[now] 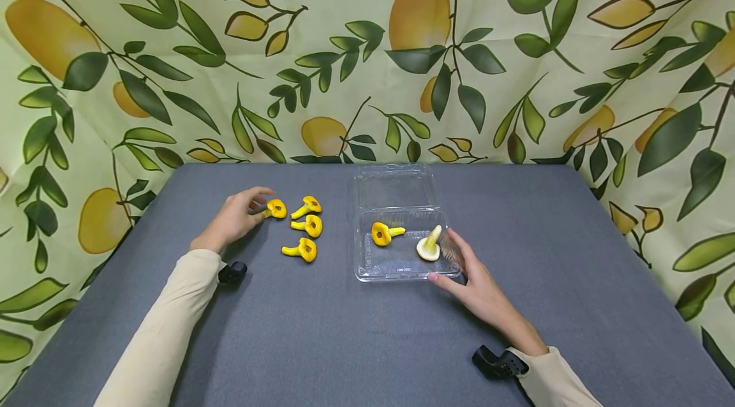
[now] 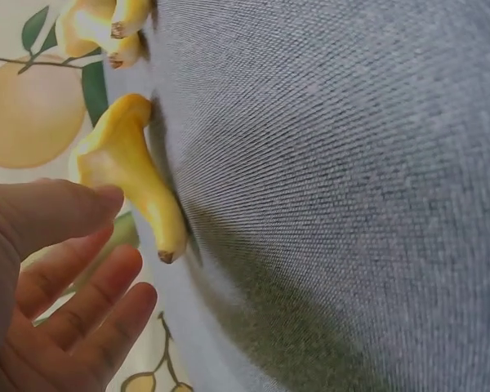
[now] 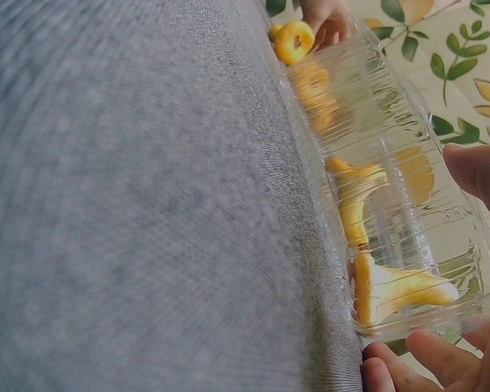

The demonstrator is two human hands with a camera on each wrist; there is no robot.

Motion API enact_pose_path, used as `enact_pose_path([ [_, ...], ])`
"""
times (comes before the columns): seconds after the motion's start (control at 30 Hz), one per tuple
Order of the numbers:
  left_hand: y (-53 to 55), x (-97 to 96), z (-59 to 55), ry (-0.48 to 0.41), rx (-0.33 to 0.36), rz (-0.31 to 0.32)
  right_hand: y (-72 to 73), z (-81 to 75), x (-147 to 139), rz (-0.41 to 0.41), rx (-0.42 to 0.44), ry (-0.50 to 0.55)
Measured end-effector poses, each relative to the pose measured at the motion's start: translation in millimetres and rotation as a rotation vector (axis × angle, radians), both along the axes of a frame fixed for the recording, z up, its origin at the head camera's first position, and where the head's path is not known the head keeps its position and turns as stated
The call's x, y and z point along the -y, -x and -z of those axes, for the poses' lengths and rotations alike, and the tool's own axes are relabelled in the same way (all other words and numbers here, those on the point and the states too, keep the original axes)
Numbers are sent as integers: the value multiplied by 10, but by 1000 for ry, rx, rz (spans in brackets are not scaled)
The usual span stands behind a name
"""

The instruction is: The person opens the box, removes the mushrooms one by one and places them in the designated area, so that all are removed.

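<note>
My left hand (image 1: 234,217) reaches around a yellow chanterelle mushroom (image 1: 277,208) on the table. In the left wrist view, the thumb (image 2: 73,211) overlaps the chanterelle's side while the other fingers are spread loosely near its stem end. Three more chanterelles (image 1: 301,249) lie just to the right of that one. A clear plastic clamshell container (image 1: 370,268) stands mid-table, its lid folded back. Inside it are one chanterelle (image 1: 381,234) on its side and another (image 1: 427,249) with its pale stem up. My right hand (image 1: 479,286) holds the container's near right corner, thumb at the front wall, fingers along the right side.
The open lid (image 1: 396,191) lies toward the back of the grey table (image 1: 321,337). A curtain (image 1: 356,5) with a fruit and leaf print hangs behind the table and at both sides. Each wrist wears a black camera band (image 1: 498,362).
</note>
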State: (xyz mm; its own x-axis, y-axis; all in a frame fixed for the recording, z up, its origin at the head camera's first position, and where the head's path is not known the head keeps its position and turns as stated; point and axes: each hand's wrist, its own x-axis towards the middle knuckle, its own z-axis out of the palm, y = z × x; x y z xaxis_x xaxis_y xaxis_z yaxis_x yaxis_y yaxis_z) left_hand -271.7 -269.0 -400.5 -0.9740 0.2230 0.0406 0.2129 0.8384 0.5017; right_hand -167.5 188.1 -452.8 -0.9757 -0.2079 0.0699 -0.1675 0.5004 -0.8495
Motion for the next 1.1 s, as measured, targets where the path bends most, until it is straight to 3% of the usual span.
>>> enact_pose_path([
  [0.43,-109,-39,-115,-12,-51,23,1,8,-13,-4,-12,6],
  [1.1,-270,-452,-263,-61,-130,113,-3,-6,-2,-4,-1,-3],
])
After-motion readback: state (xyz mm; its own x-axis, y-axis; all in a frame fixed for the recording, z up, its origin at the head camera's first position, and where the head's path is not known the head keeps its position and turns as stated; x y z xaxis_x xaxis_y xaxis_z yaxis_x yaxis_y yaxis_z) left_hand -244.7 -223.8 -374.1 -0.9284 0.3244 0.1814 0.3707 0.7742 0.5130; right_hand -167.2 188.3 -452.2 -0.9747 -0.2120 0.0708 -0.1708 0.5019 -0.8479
